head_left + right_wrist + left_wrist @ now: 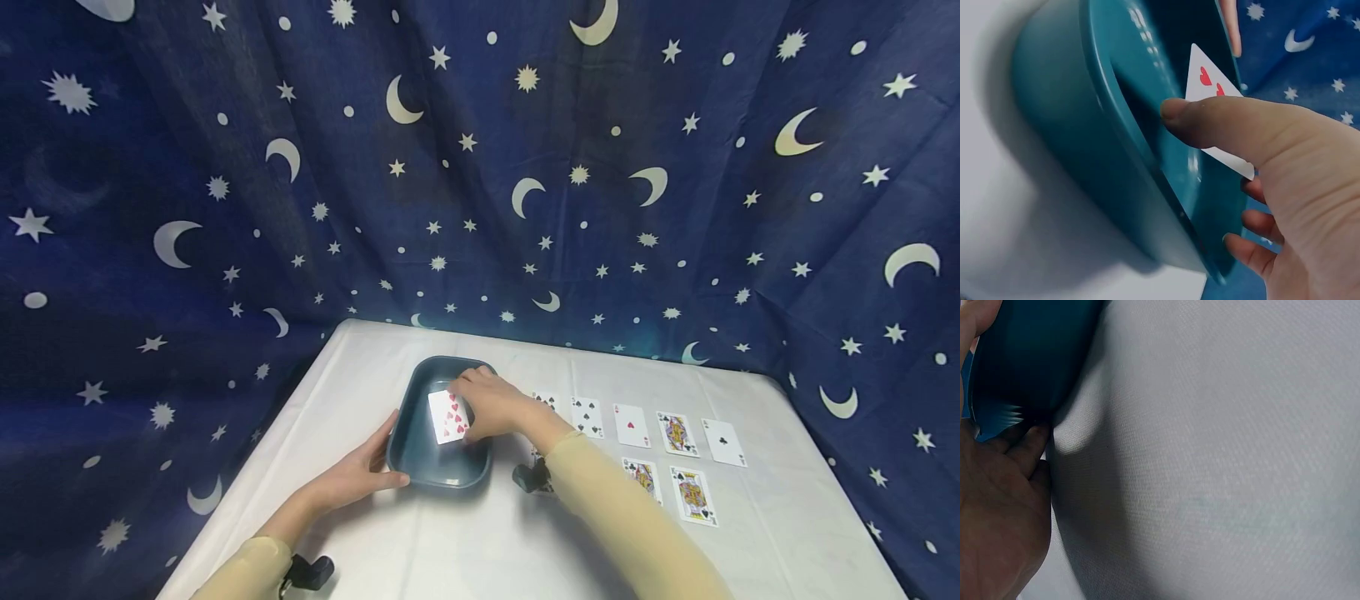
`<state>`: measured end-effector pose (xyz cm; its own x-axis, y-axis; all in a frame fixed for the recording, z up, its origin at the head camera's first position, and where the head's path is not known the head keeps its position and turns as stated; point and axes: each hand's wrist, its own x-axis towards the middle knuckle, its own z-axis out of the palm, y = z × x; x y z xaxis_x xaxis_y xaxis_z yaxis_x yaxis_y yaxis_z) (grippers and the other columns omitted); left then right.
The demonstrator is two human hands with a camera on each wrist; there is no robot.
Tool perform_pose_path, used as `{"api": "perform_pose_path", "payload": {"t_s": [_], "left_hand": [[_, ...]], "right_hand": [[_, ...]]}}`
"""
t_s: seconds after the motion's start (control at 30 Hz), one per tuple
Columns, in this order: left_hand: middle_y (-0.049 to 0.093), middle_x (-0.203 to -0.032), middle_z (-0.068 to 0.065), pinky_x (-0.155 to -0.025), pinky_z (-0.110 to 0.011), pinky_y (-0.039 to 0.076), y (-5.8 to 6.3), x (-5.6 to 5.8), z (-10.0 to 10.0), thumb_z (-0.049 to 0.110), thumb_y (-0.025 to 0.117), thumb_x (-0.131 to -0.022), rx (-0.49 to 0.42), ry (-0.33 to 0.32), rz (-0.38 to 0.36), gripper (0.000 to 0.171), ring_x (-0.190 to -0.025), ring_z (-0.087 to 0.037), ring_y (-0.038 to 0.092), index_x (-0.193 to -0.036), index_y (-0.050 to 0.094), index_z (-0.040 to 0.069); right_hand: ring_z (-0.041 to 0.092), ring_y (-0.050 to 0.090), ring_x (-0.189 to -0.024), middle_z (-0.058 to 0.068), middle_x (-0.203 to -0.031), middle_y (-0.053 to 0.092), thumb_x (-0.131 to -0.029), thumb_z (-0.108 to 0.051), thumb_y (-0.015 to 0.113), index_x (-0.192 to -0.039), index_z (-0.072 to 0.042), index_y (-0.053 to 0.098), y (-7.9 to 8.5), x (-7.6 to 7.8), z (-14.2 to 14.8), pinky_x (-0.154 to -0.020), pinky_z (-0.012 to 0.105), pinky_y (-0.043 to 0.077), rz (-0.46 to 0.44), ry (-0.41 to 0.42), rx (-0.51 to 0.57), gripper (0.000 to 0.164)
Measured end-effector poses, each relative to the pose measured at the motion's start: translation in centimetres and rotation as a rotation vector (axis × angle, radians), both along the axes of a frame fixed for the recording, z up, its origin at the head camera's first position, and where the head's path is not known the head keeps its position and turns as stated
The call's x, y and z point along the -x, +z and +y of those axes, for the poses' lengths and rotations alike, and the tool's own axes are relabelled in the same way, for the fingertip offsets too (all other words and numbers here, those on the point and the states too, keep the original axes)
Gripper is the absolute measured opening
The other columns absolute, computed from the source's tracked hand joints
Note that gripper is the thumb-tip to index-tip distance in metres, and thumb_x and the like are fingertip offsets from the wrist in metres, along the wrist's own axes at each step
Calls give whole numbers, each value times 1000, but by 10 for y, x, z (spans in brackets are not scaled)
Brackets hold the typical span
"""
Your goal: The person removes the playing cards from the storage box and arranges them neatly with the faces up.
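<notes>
A deep blue-green plastic tub [442,482] stands on the left part of the table. My left hand [358,471] holds its left side, the thumb at the near rim corner and the fingers along the outer wall; the left wrist view shows this hand [1004,506] against the tub [1038,350]. Over the tub's inside, my right hand [491,404] pinches a playing card [447,419] with several red hearts, face up. In the right wrist view the thumb lies across the card [1235,164], hiding its middle, while the lower fingers hang loosely curled by the rim.
Two rows of face-up cards lie on the white tablecloth [450,550] to the right, among them an ace of hearts [631,426], an ace of clubs [724,442] and a king of spades [693,496]. My right arm partly covers some. A starry blue curtain [480,183] hangs behind.
</notes>
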<state>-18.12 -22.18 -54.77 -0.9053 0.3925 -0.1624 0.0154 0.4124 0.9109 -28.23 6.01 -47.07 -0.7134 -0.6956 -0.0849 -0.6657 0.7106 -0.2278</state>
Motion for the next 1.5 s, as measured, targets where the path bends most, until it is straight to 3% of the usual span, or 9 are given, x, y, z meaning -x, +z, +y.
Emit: {"api": "perform_pose_path", "payload": {"t_s": [0.37, 0.7, 1.03, 1.3, 1.5], "left_hand": [[4, -172, -9, -123, -49, 23, 2, -3, 1, 34, 83, -87, -1, 0, 14, 112, -155, -33, 12, -166, 4, 30], [2, -172, -9, -123, -49, 20, 1, -4, 1, 29, 82, -89, -10, -8, 17, 111, -155, -32, 10, -166, 2, 28], [5, -171, -9, -123, -47, 21, 0, -3, 0, 33, 83, -87, -1, -1, 14, 112, -155, -32, 13, -166, 2, 31], [5, -172, -6, -123, -47, 21, -1, -2, -1, 36, 84, -85, 2, 14, -5, 115, -155, -31, 14, -166, 2, 33], [4, -172, -7, -123, -48, 21, 1, -3, 0, 34, 84, -86, -7, 7, -9, 114, -155, -31, 13, -166, 2, 32]], "right_hand": [[20, 42, -131, 3, -146, 49, -70, -36, 93, -151, -17, 49, 20, -2, 44, -114, 37, 40, 20, -69, 75, 94], [21, 39, -136, 2, -150, 45, -70, -34, 93, -152, -20, 48, 22, -9, 97, -116, 44, 39, 13, -169, 79, 95], [31, 40, -138, 9, -149, 47, -68, -32, 92, -151, -15, 50, 16, -21, 166, -116, 53, 38, 55, -237, 86, 94], [37, 41, -135, 14, -146, 49, -68, -24, 93, -149, -11, 51, 6, -39, 218, -112, 61, 40, 69, -318, 107, 92], [40, 40, -136, 16, -145, 49, -70, -28, 94, -148, -8, 52, -3, -55, 251, -111, 65, 39, 56, -394, 96, 90]]}}
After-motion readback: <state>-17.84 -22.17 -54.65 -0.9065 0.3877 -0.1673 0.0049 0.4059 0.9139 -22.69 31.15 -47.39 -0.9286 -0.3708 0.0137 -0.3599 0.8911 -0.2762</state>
